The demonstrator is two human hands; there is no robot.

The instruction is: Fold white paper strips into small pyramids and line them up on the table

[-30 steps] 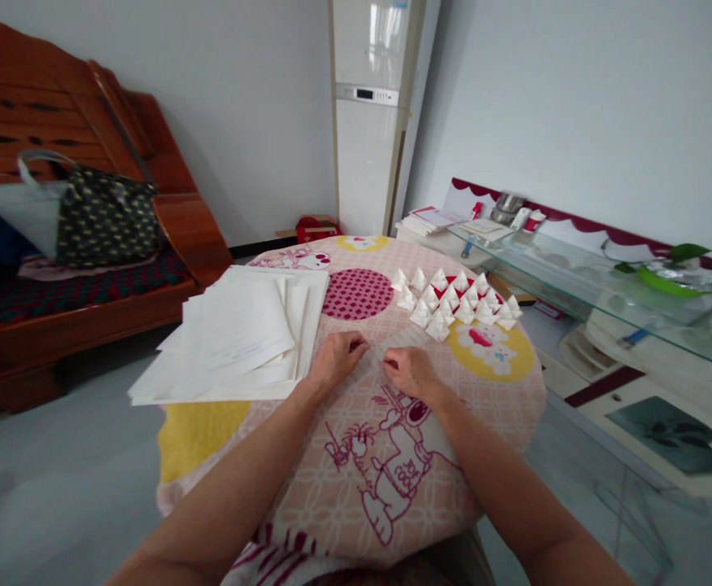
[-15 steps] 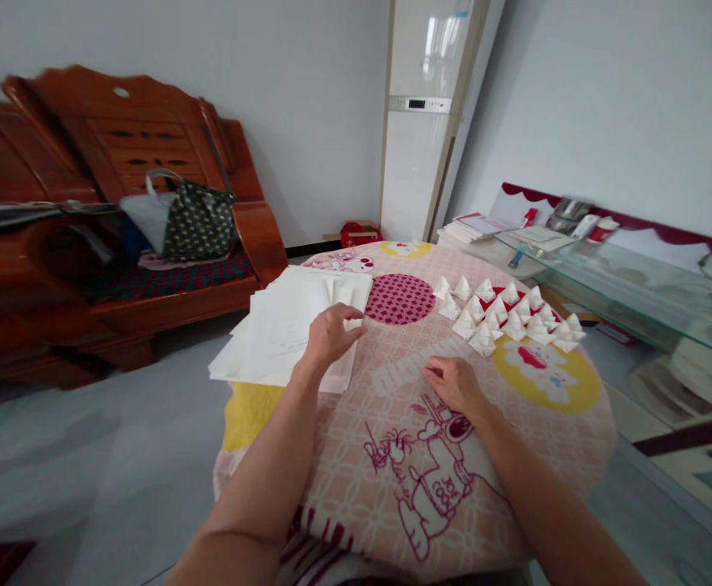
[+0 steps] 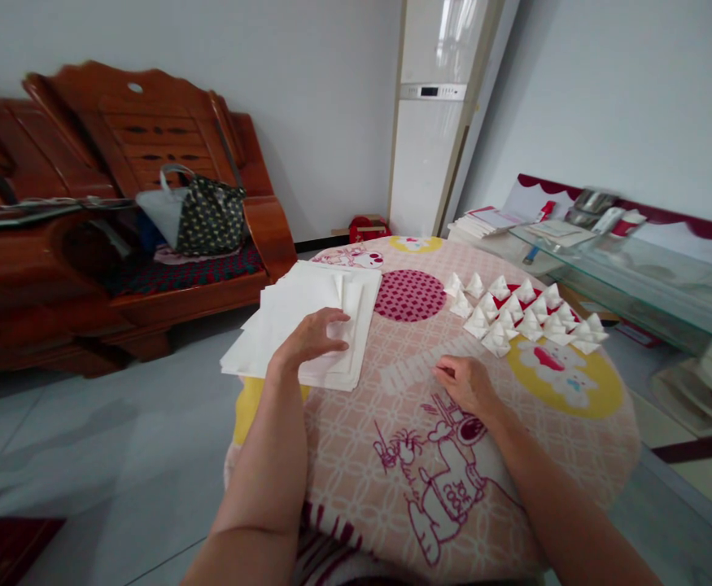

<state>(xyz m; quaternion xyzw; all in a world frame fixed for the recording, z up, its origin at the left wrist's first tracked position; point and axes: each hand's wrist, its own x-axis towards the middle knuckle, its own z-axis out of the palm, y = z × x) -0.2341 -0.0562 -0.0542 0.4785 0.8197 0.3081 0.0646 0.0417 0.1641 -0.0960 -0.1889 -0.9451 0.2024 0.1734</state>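
A fanned stack of white paper sheets (image 3: 288, 297) lies on the left side of the cloth-covered round table (image 3: 356, 456). My left hand (image 3: 314, 335) is over the stack's near right part, thumb and fingers apart, with nothing held. Near it, a narrow fold or flap of paper (image 3: 339, 286) stands up from the top sheets. My right hand (image 3: 466, 382) rests on the cloth with fingers curled together; whether anything is inside cannot be seen. Beyond that hand, several small pointed folded-paper pieces (image 3: 530, 325) stand in rows on the right of the table.
A glass-topped cabinet (image 3: 648, 277) with papers and containers stands close on the right. To the left is a wooden sofa (image 3: 209, 285) with a patterned bag (image 3: 212, 216). A tall white air conditioner (image 3: 422, 155) and a red box (image 3: 368, 229) are behind the table.
My left hand has drawn back leftward over the paper stack, and its thumb and fingers have spread. My right hand stays in place on the cloth. The view has turned slightly left.
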